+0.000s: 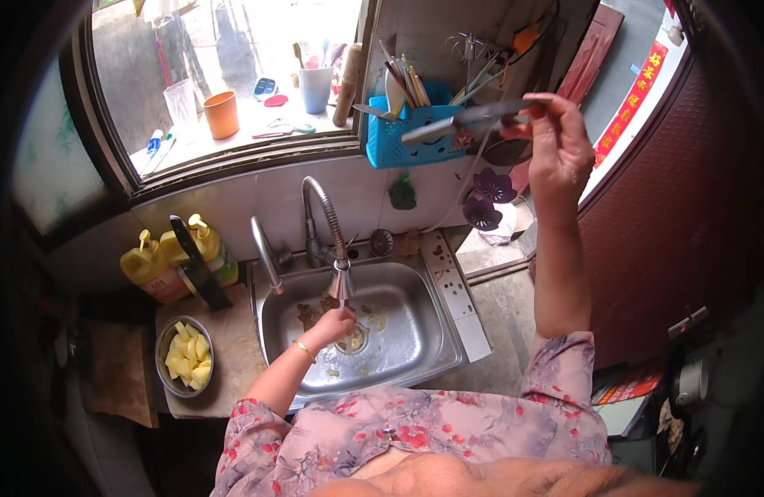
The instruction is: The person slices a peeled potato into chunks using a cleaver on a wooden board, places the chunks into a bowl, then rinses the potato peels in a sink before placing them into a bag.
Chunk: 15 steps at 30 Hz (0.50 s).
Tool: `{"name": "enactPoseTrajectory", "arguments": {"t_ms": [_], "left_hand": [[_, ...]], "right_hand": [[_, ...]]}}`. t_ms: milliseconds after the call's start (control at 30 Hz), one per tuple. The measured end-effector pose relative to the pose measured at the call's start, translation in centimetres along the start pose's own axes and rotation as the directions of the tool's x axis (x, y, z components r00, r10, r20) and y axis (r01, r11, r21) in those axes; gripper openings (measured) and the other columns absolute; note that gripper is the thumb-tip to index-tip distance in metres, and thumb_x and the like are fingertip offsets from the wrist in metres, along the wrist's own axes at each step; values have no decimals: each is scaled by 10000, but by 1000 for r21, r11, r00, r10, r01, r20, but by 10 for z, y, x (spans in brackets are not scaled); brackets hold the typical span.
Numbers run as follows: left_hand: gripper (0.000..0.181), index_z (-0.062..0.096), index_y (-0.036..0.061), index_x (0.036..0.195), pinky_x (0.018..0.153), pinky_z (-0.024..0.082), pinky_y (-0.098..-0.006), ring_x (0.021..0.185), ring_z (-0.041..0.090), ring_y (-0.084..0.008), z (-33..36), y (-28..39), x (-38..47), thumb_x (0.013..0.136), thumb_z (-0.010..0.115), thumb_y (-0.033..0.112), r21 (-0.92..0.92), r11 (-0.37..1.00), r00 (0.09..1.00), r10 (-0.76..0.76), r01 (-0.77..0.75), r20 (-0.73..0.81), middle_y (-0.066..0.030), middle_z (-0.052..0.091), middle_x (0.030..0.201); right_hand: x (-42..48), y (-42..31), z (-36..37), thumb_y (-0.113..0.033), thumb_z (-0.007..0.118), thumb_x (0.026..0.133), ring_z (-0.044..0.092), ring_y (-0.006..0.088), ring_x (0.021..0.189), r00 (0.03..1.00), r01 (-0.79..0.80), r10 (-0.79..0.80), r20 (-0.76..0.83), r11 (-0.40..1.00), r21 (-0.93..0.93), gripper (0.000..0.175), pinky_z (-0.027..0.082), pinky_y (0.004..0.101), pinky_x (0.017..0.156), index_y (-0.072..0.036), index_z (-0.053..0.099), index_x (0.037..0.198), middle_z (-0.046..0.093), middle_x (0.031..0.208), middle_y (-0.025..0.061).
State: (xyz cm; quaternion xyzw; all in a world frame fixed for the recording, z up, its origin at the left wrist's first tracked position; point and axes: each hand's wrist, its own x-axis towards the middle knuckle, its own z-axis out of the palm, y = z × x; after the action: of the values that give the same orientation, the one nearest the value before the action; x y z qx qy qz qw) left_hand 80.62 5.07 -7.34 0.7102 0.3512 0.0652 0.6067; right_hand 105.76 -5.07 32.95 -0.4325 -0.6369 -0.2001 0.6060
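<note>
My left hand (337,324) is over the steel sink (394,310), just under the spray head (341,282) of the spring-neck faucet, its fingers curled in; whether it holds anything cannot be told. Raised at the upper right, my right hand (559,133) grips a slim metal utensil (475,117), blurred, perhaps a peeler or knife, in front of the blue plastic utensil basket (388,140) on the wall. Brown peelings (308,317) and pale scraps lie in the sink around the drain. Left of the sink, a steel bowl (162,366) holds cut, peeled potato chunks (186,355).
The bowl stands on a wooden board (233,379). Behind it are a black-handled cleaver (201,282) and yellow pump bottles (149,270). A second tap (265,251) rises at the sink's back left. Cups line the windowsill (245,140). A dark red door (655,230) is at right.
</note>
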Motion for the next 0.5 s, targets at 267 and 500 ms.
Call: {"name": "enactPoseTrajectory", "arguments": {"t_ms": [267, 500], "left_hand": [[203, 529, 5, 1046, 739, 564, -402, 807, 652, -273, 3, 14, -2, 919, 445, 140, -685, 692, 971, -215, 228, 106, -132, 606, 917], [203, 510, -44, 1052, 841, 529, -440, 864, 616, -309, 1, 31, 12, 933, 430, 100, -932, 312, 932, -357, 186, 66, -176, 597, 932]], "right_hand": [[23, 19, 34, -8, 589, 870, 654, 147, 645, 973, 206, -219, -68, 965, -163, 72, 544, 234, 560, -8, 616, 937, 608, 834, 84], [43, -10, 56, 28, 594, 833, 603, 272, 699, 917, 373, -399, -3, 861, -346, 94, 481, 351, 620, -17, 604, 915, 589, 778, 140]]}}
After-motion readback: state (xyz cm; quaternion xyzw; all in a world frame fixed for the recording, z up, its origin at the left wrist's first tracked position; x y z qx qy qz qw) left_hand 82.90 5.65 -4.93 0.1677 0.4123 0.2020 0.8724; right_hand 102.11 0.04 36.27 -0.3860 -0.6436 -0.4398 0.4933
